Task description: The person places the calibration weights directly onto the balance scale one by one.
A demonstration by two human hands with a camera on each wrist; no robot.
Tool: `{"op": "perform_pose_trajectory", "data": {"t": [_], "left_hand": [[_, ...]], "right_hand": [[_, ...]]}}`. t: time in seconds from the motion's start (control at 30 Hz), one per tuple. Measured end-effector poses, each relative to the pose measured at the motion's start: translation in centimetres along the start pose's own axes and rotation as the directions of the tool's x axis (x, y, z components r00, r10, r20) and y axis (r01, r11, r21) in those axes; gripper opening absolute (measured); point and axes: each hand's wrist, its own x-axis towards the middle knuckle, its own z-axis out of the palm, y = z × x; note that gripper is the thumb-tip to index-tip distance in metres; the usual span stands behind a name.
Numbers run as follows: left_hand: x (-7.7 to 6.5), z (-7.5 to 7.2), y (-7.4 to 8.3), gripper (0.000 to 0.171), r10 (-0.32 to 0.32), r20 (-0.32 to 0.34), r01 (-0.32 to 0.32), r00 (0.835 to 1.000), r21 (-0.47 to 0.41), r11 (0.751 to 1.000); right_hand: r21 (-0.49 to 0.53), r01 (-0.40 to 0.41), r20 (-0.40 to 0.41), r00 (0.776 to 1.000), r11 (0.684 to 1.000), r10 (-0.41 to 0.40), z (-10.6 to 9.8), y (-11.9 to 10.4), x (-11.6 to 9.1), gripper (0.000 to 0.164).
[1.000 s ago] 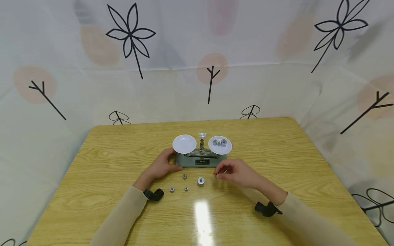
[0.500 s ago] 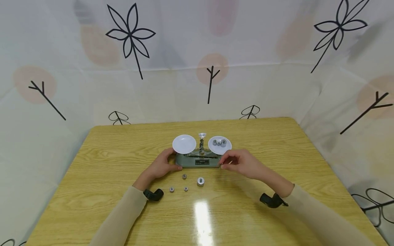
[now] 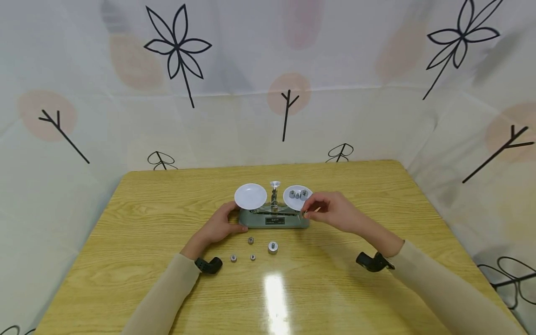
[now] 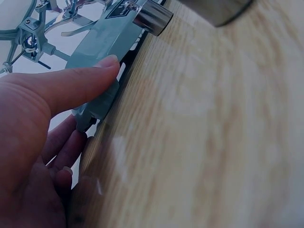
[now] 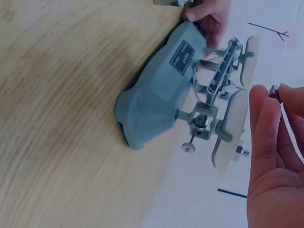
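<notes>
On a wood-grain table [image 3: 167,223] stands a grey-green double-pan balance [image 3: 254,220]; take its middle in the head view as the clock's centre, twelve toward the table's far edge. Between eight and nine o'clock, the left hand [image 3: 219,225] grips the end of the base, thumb along the near face and the other fingers behind it. At three o'clock, the right hand [image 3: 335,214] pinches a small metal weight [image 5: 274,92] between thumb and fingertips, raised off the table near the near rim of the right pan [image 3: 289,203]; whether fingers or weight touch that rim, I cannot tell. This white pan, at two o'clock, bears three knobbed metal weights [image 3: 304,194] in a row, the smallest in the middle. Its twin, the left pan [image 3: 251,196], sits at ten o'clock. On the table, a large weight [image 3: 273,248] stands at six o'clock, two smaller ones [image 3: 251,240] lie toward seven, and another small weight [image 3: 233,258] lies between seven and eight. Beyond twelve hangs a pale cloth [image 3: 230,130] printed with black flowers and twigs.
</notes>
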Motion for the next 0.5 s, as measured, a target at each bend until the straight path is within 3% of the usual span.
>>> {"op": "perform_pose_trajectory", "data": {"t": [0.5], "left_hand": [[-0.1, 0.1, 0.3, 0.061, -0.007, -0.015, 0.007, 1.0, -0.01, 1.0]], "right_hand": [[-0.093, 0.002, -0.046, 0.999, 0.996, -0.006, -1.5, 0.7, 1.5, 0.01]]}}
